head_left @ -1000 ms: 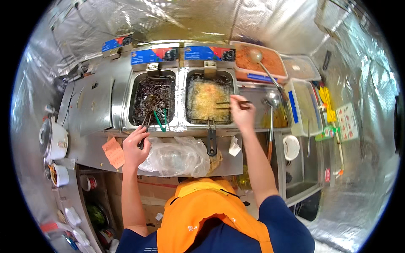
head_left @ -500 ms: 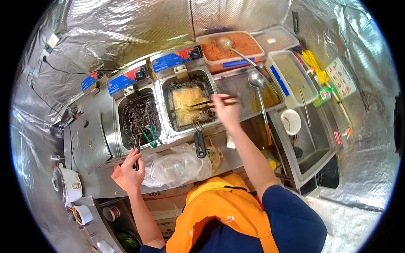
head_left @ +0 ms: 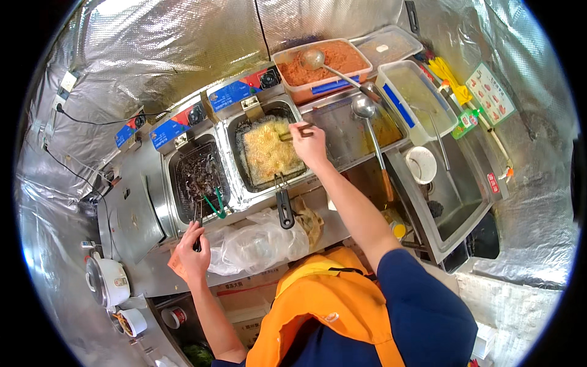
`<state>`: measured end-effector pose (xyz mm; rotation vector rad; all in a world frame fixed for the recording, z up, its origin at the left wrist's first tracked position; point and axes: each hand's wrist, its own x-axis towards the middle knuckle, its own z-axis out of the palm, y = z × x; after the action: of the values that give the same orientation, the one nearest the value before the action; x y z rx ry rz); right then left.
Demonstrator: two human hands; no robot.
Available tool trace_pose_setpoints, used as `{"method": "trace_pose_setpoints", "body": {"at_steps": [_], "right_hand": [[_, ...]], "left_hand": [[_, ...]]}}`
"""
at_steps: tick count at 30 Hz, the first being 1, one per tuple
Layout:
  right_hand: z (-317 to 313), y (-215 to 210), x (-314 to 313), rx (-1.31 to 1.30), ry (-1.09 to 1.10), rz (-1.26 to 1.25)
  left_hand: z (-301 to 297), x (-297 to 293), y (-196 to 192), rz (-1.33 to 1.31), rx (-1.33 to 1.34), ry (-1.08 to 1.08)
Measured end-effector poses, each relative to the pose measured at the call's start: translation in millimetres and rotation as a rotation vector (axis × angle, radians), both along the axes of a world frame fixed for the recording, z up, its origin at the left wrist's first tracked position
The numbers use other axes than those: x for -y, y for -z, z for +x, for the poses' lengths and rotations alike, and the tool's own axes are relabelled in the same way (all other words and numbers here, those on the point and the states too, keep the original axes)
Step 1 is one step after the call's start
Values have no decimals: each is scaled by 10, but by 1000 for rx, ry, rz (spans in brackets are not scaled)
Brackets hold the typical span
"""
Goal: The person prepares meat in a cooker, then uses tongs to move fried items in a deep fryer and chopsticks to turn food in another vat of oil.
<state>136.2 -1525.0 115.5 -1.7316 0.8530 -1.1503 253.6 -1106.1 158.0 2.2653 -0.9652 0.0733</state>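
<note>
My right hand [head_left: 309, 145] is closed on a pair of dark chopsticks [head_left: 288, 136], whose tips reach the far right part of a pale golden frying mass [head_left: 269, 151]. That mass bubbles in the right fryer [head_left: 234, 131], whose basket's black handle [head_left: 284, 210] sticks out toward me. In front of the left fryer [head_left: 170, 177], my left hand [head_left: 194, 252] is wrapped round the black handle of its frying basket [head_left: 197, 240]. The left fryer holds dark oil; a pair of green-tipped tongs [head_left: 215, 205] rests at its near edge. An orange paper slip [head_left: 177, 266] shows beside my left hand.
Crumpled clear plastic bags [head_left: 257, 244] lie before the fryers. Right of them are a tub of reddish food [head_left: 337, 59], two ladles, one a steel ladle [head_left: 364, 109], a metal tray [head_left: 330, 125], a clear tub [head_left: 397, 82] and a sink [head_left: 455, 235]. A rice cooker [head_left: 113, 281] stands left.
My right hand has moved the chopsticks from the middle of the frying mass to its far right part. My left hand keeps its hold on the basket handle. The view has shifted slightly.
</note>
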Motion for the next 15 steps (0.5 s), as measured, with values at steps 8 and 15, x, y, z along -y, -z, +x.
{"method": "trace_pose_setpoints", "body": {"at_steps": [8,15], "right_hand": [[187,257,40,-130,-52,-63],[96,25,-87,-153,-119,5]], "left_hand": [[-1,6,-76,15,-18,13],[27,71,-69,-23,-5,-10]]}}
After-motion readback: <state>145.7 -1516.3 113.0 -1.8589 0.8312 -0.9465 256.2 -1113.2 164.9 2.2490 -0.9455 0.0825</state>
